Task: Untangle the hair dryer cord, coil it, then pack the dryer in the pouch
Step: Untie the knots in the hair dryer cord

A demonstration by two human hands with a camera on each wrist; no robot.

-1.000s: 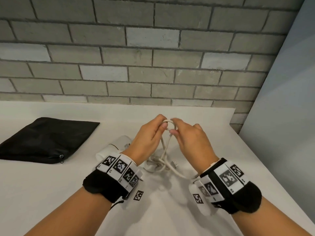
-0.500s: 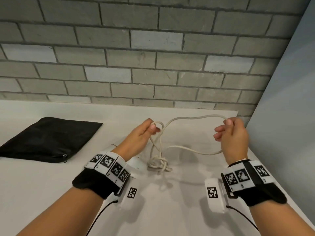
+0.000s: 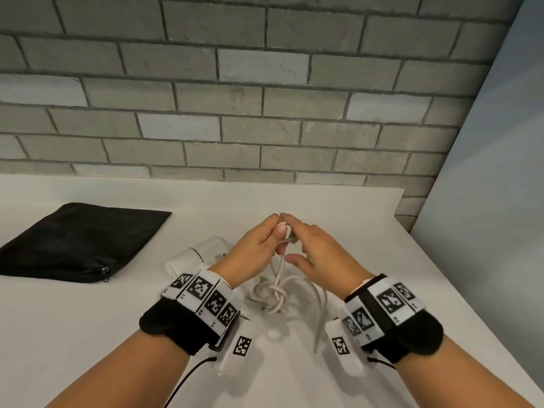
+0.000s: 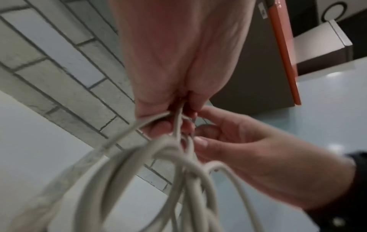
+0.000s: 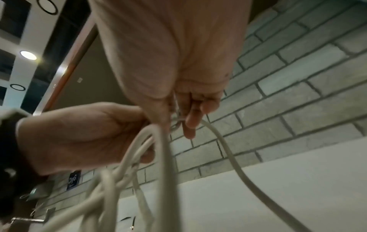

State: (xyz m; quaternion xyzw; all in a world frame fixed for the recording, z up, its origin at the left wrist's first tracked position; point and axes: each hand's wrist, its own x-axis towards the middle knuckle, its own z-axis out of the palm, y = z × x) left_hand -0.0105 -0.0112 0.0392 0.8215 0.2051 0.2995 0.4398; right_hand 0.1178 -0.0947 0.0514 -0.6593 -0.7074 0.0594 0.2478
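The cord (image 3: 279, 295) is knotted on the desk (image 3: 88, 334); my left hand (image 3: 255, 248) and right hand (image 3: 319, 256) pinch its top loop. I judge coiling and the pouch (image 3: 76, 240) remain.

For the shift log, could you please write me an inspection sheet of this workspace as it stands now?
Surface: white table, pale and plain.
Job's things: black pouch lies flat at the far left, its zip pull at the near edge; white dryer lies on the table behind the left wrist; cord is knotted in a tangle on the table, with strands rising to both hands.
Clutter: nothing seen.
Grips: left hand pinches the cord's top loop; right hand pinches the same loop, its other fingers spread.
Cables: a black lead runs from the left wrist unit.
Surroundings: grey brick wall behind; pale panel on the right.
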